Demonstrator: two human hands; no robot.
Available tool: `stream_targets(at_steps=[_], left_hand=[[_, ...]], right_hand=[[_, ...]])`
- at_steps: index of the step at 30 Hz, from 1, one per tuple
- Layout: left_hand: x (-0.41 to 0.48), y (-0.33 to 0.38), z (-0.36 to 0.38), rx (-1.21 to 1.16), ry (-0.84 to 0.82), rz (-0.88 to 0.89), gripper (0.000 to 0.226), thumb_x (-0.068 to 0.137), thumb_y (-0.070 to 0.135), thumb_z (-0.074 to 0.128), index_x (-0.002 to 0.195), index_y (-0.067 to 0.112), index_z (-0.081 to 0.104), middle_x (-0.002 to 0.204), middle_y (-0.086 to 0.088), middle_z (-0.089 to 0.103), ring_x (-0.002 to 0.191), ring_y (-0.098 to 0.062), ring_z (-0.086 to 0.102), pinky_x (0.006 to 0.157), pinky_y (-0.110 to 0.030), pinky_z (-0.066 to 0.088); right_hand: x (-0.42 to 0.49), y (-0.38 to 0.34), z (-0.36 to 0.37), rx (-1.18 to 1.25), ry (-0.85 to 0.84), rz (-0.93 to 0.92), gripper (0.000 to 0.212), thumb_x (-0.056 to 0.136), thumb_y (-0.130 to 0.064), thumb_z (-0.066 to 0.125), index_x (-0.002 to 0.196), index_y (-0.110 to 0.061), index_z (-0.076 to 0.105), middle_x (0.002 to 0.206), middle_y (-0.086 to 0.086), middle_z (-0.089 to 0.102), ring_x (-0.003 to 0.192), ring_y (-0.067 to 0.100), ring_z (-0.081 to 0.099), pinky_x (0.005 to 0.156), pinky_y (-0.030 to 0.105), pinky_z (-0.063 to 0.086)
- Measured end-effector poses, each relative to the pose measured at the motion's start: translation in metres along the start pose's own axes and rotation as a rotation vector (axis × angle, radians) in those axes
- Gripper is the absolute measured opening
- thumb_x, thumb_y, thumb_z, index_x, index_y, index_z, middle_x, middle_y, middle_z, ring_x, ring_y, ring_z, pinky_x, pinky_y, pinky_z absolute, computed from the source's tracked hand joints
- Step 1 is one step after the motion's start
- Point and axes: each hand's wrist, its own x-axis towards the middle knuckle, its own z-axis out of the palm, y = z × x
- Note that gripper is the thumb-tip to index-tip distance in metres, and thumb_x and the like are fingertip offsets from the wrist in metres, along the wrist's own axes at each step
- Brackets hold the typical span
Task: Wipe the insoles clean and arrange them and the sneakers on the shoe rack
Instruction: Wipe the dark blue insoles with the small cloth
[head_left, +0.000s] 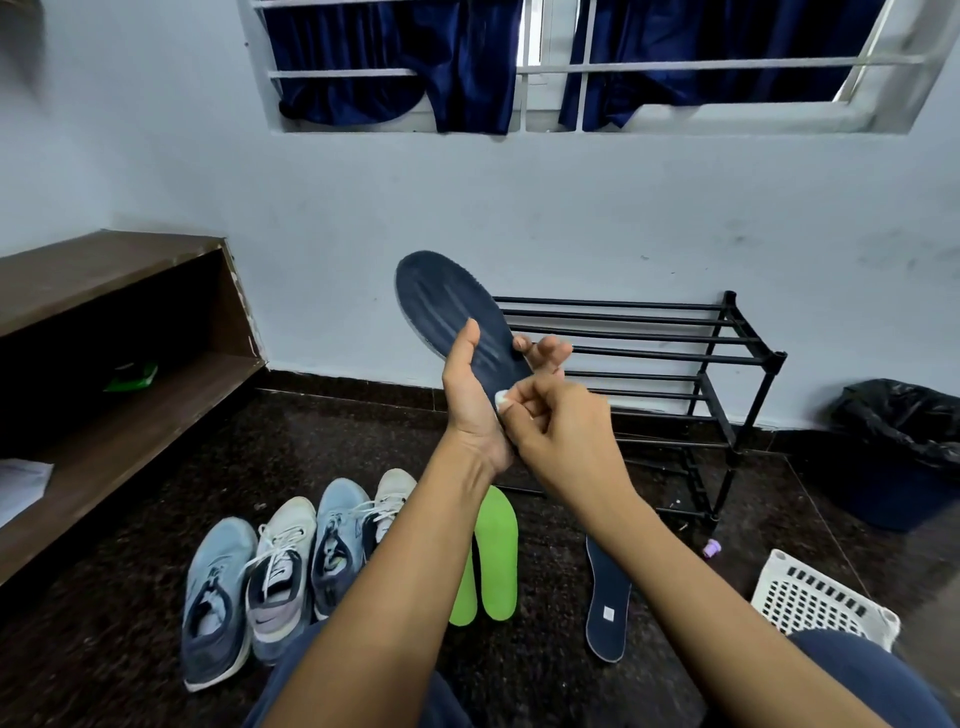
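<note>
Wiping under way, racking not begun. Left grip (470, 410) clasped round navy insole (447, 296) at 12 o'clock; right grip (566, 436) pinching white wad (501, 399) against it. Sneakers (275, 571) at 7, green insoles (496, 551) at 6, on floor.

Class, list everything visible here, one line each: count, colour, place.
raised navy foam insole: one, navy, before the rack
flat navy foam insole: one, navy, floor right of green pair
bright green foam insoles: two, green, floor beside sneakers
lace-up fabric sneakers: four, blue-grey and white, row on floor
black metal shoe rack: one, black, against wall
small white wipe: one, white, between right fingers
brown wooden shelf: one, brown, left
white slotted plastic basket: one, white, lower right
blue bin with black liner: one, far right
left hand: one, grips raised insole
right hand: one, pinches wipe
</note>
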Motion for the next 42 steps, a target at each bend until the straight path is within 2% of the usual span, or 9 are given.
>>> stream_targets(at_steps=[4, 8, 13, 17, 20, 23, 28, 34, 42], left_hand=[[-0.001, -0.006, 0.001, 0.051, 0.001, -0.056, 0.049, 0.09, 0.058, 0.042, 0.078, 0.012, 0.053, 0.094, -0.013, 0.07, 0.099, -0.026, 0.067, 0.089, -0.035, 0.052], [0.0, 0.001, -0.002, -0.01, -0.017, -0.016, 0.048, 0.089, 0.06, 0.042, 0.076, 0.014, 0.05, 0.087, -0.01, 0.069, 0.101, -0.025, 0.064, 0.092, -0.035, 0.049], [-0.001, -0.007, -0.001, 0.088, -0.008, -0.034, 0.052, 0.089, 0.061, 0.042, 0.077, 0.012, 0.055, 0.087, -0.011, 0.071, 0.094, -0.023, 0.068, 0.092, -0.033, 0.051], [-0.004, -0.005, 0.0, 0.062, -0.028, -0.023, 0.052, 0.087, 0.062, 0.043, 0.078, 0.012, 0.052, 0.086, -0.012, 0.069, 0.086, -0.024, 0.068, 0.083, -0.034, 0.055], [-0.001, 0.001, -0.004, -0.02, -0.004, 0.015, 0.052, 0.09, 0.061, 0.041, 0.078, 0.012, 0.052, 0.086, -0.013, 0.07, 0.099, -0.025, 0.066, 0.1, -0.036, 0.047], [-0.002, -0.004, -0.002, 0.052, -0.003, -0.02, 0.057, 0.089, 0.065, 0.038, 0.084, 0.011, 0.055, 0.094, -0.011, 0.071, 0.104, -0.021, 0.067, 0.097, -0.032, 0.048], [-0.003, -0.002, -0.002, 0.015, -0.007, -0.001, 0.053, 0.089, 0.063, 0.039, 0.084, 0.012, 0.053, 0.095, -0.013, 0.07, 0.098, -0.024, 0.066, 0.091, -0.035, 0.051], [-0.003, -0.003, 0.001, 0.051, 0.002, -0.021, 0.067, 0.09, 0.065, 0.036, 0.066, 0.011, 0.067, 0.089, -0.01, 0.072, 0.105, -0.021, 0.064, 0.099, -0.031, 0.046], [0.004, -0.003, -0.005, 0.016, 0.018, 0.007, 0.054, 0.09, 0.063, 0.037, 0.079, 0.013, 0.053, 0.093, -0.012, 0.071, 0.098, -0.022, 0.068, 0.084, -0.03, 0.055]], right_hand=[[0.009, 0.0, -0.005, 0.078, 0.121, -0.018, 0.007, 0.087, -0.015, 0.063, 0.083, -0.01, 0.065, 0.08, -0.005, 0.066, 0.072, 0.007, 0.061, 0.064, 0.003, 0.038], [0.002, 0.008, -0.003, -0.037, 0.071, 0.021, 0.018, 0.089, -0.019, 0.06, 0.072, -0.021, 0.056, 0.058, -0.013, 0.055, 0.05, 0.003, 0.048, 0.06, 0.02, 0.036], [0.003, 0.0, -0.002, 0.055, 0.104, -0.03, 0.009, 0.086, -0.016, 0.064, 0.078, -0.016, 0.062, 0.07, -0.007, 0.063, 0.058, -0.009, 0.054, 0.061, 0.004, 0.038], [0.005, 0.008, -0.006, -0.027, 0.16, 0.034, 0.011, 0.09, -0.019, 0.06, 0.079, -0.015, 0.061, 0.069, -0.003, 0.064, 0.061, 0.008, 0.06, 0.069, 0.029, 0.048], [-0.005, 0.0, 0.002, -0.05, 0.047, 0.052, 0.012, 0.088, -0.02, 0.062, 0.076, -0.017, 0.062, 0.063, -0.003, 0.061, 0.056, 0.011, 0.057, 0.062, 0.019, 0.043], [0.0, -0.009, -0.001, 0.059, 0.071, 0.019, 0.008, 0.086, -0.017, 0.064, 0.078, -0.015, 0.064, 0.07, -0.003, 0.066, 0.062, 0.002, 0.058, 0.061, 0.006, 0.04], [0.004, 0.007, -0.005, -0.035, 0.122, 0.045, 0.013, 0.089, -0.021, 0.06, 0.077, -0.016, 0.06, 0.065, -0.002, 0.067, 0.062, 0.016, 0.062, 0.068, 0.031, 0.048], [0.0, -0.003, 0.0, 0.071, 0.068, -0.012, 0.009, 0.086, -0.018, 0.065, 0.077, -0.019, 0.063, 0.072, -0.005, 0.066, 0.058, -0.002, 0.056, 0.058, 0.006, 0.037], [-0.003, 0.002, -0.004, -0.023, 0.029, 0.048, 0.016, 0.087, -0.021, 0.062, 0.072, -0.019, 0.059, 0.058, -0.007, 0.059, 0.05, 0.005, 0.051, 0.058, 0.017, 0.038]])
